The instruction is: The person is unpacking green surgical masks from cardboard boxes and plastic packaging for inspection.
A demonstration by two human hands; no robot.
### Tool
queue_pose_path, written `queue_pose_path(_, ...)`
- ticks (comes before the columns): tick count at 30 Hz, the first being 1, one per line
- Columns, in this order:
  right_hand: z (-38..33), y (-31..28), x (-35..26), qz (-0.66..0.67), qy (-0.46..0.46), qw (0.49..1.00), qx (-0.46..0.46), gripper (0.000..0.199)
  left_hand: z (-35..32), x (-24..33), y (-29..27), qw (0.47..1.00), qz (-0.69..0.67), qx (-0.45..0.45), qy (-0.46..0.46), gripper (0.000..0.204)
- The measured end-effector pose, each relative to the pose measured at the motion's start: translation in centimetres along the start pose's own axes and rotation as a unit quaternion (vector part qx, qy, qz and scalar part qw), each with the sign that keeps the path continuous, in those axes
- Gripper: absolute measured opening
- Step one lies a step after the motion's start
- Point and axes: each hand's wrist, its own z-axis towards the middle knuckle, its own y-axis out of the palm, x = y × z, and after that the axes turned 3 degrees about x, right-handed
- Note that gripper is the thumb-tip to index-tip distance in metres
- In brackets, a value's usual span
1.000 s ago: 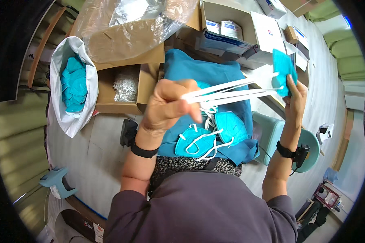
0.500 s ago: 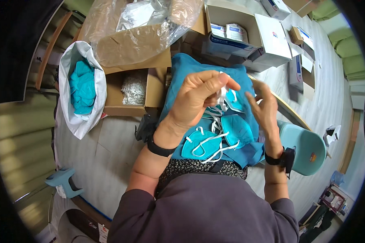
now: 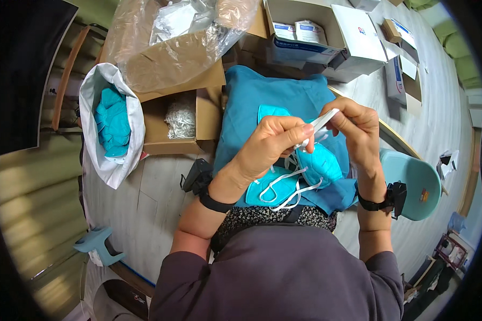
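Note:
My left hand [image 3: 276, 140] pinches one end of a narrow white strap [image 3: 324, 121] between thumb and fingers. The other end is gripped by my right hand [image 3: 356, 127], so the strap slants up to the right between them. Below lie several turquoise face masks with white straps, among them a front mask [image 3: 272, 186] and a cupped mask [image 3: 321, 165] under my right hand. They rest on a blue-teal cushion-like cloth [image 3: 246, 96] over my lap. Whether the held strap joins one of these masks is hidden by my fingers.
At the left stands a white bag [image 3: 136, 125] of turquoise masks. Beside it, a cardboard box [image 3: 209, 115] holds a white stringy heap. Behind are a plastic-lined carton [image 3: 171, 61] and a box [image 3: 305, 53] of white packets. A teal stool [image 3: 412, 187] is at the right.
My right hand has come in from the open and now grips the strap. The strap is drawn out between both hands. The view has shifted slightly.

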Motion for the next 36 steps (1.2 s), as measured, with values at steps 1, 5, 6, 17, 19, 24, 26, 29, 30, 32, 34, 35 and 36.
queue_pose_path(1,0.0,0.1,-0.1,0.047,0.021,0.999,0.017,0.018,0.0,-0.3,0.2,1.000,-0.003,-0.006,-0.003,0.034)
queue_pose_path(5,-0.2,0.5,-0.2,0.269,0.105,0.956,0.044,0.020,0.3,-1.6,1.9,0.999,0.026,0.009,0.038,0.032)
queue_pose_path(6,-0.3,0.5,0.1,0.330,0.123,0.935,0.042,0.019,0.4,-1.8,2.0,0.999,0.026,0.013,0.038,0.031)
queue_pose_path(17,1.0,-4.7,2.7,0.533,0.131,0.832,0.084,0.012,-1.0,-5.4,3.4,0.997,-0.071,-0.011,-0.032,0.031)
queue_pose_path(19,1.4,-5.6,2.7,0.555,0.128,0.814,0.111,0.011,-1.4,-5.6,3.4,0.996,-0.083,-0.013,-0.040,0.030)
queue_pose_path(24,2.8,-8.8,3.2,0.559,0.110,0.781,0.256,0.007,-2.7,-6.0,3.1,0.996,-0.068,-0.015,-0.048,0.031)
queue_pose_path(26,2.5,-16.1,3.8,0.539,0.005,0.788,0.296,0.010,-4.7,-7.2,2.9,0.990,-0.095,-0.032,-0.101,0.031)
queue_pose_path(29,2.5,-13.5,2.9,0.501,0.045,0.854,0.131,0.006,-5.1,-8.4,2.5,0.980,-0.154,-0.047,-0.116,0.033)
queue_pose_path(30,2.2,-10.4,1.5,0.466,0.087,0.872,0.119,0.005,-4.4,-8.6,2.5,0.978,-0.177,-0.054,-0.098,0.034)
queue_pose_path(32,2.0,-7.2,1.9,0.448,0.081,0.889,0.054,0.011,-2.7,-8.1,1.8,0.970,-0.220,-0.068,-0.078,0.033)
queue_pose_path(34,1.6,-5.2,1.7,0.403,0.069,0.912,0.028,0.014,-1.5,-7.7,1.5,0.961,-0.253,-0.076,-0.081,0.030)
queue_pose_path(35,1.3,-4.6,1.3,0.381,0.066,0.922,0.025,0.015,-1.1,-7.7,1.5,0.956,-0.269,-0.080,-0.082,0.029)
queue_pose_path(36,1.1,-4.2,1.1,0.359,0.062,0.931,0.027,0.016,-0.7,-7.7,1.7,0.953,-0.281,-0.074,-0.085,0.027)
